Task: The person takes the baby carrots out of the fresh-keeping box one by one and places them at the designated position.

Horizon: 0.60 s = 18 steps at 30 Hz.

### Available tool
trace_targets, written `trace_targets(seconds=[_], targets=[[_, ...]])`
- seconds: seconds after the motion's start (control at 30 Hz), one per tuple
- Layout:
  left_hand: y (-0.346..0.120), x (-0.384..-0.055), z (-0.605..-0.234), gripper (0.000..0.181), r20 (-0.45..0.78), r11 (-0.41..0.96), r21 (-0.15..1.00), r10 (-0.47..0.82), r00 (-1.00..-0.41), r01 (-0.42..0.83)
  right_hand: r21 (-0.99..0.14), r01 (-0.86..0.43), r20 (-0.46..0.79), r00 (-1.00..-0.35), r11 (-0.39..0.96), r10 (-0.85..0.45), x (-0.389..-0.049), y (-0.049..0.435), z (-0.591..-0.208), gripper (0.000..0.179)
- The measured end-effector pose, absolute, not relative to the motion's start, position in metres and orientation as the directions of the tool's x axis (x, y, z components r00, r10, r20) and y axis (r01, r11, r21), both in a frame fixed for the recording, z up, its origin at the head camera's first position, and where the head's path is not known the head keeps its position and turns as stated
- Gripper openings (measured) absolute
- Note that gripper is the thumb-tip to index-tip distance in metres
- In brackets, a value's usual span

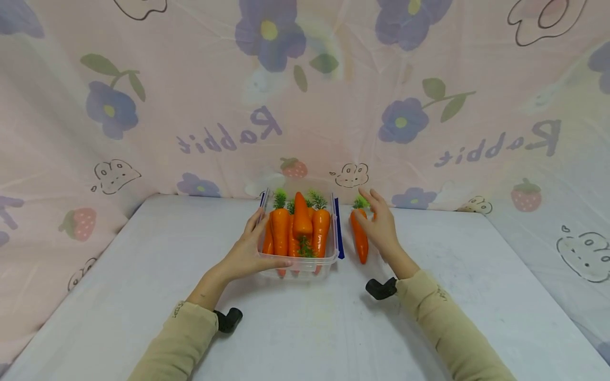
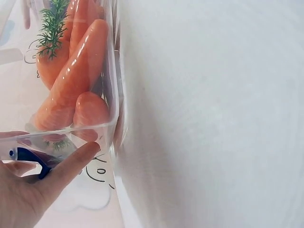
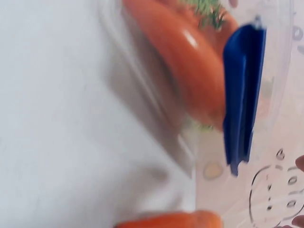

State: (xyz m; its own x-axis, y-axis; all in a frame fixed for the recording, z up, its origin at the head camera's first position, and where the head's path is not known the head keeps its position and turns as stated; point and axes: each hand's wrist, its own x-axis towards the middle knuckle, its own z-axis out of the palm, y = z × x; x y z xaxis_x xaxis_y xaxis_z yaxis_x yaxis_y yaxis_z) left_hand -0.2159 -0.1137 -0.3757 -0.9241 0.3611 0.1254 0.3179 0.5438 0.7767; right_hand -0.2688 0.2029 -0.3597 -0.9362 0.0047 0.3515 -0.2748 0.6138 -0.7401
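A clear plastic container [image 1: 329,260] holds several orange toy carrots [image 1: 280,233] with green tops; one lies across the others. My left hand [image 1: 245,254] rests against the container's left side, thumb stretched towards the front rim. In the left wrist view, the thumb [image 2: 71,166] is straight beside a blue clip [image 2: 35,159] on the container. To the container's right, a single carrot [image 1: 362,246] lies on the table. Over it is my right hand [image 1: 381,225], fingers spread, thumb in front of the carrot; contact is unclear. That carrot [image 3: 175,221] is partly cut off in the right wrist view.
Another blue clip [image 1: 339,227] sticks out along the container's right side, close to the loose carrot. A white-covered table [image 1: 143,275] extends around the container. Behind it hangs a patterned cloth [image 1: 324,121]. Black wrist mounts [image 1: 381,289] jut out from both sleeves.
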Motion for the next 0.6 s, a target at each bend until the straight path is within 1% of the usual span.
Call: trace_targets(seconds=[0.2,0.43,0.6], targets=[[-0.113,-0.215,-0.375,0.117,0.126,0.538,0.780,0.364,-0.923,0.319,-0.719,-0.355,0.410,-0.911,0.598,-0.047,-0.266,0.189,-0.354,0.055],[-0.113,-0.214,-0.375,0.120,0.109,0.545,0.785,0.348,-0.931,0.295,-0.743,-0.383,0.382,-0.916,0.549,-0.121,-0.262,0.174,-0.348,0.055],[-0.113,-0.213,-0.375,0.120,0.110,0.541,0.786,0.350,-0.930,0.297,-0.746,-0.427,0.400,-0.901,0.511,-0.167,-0.261,0.162,-0.349,0.054]])
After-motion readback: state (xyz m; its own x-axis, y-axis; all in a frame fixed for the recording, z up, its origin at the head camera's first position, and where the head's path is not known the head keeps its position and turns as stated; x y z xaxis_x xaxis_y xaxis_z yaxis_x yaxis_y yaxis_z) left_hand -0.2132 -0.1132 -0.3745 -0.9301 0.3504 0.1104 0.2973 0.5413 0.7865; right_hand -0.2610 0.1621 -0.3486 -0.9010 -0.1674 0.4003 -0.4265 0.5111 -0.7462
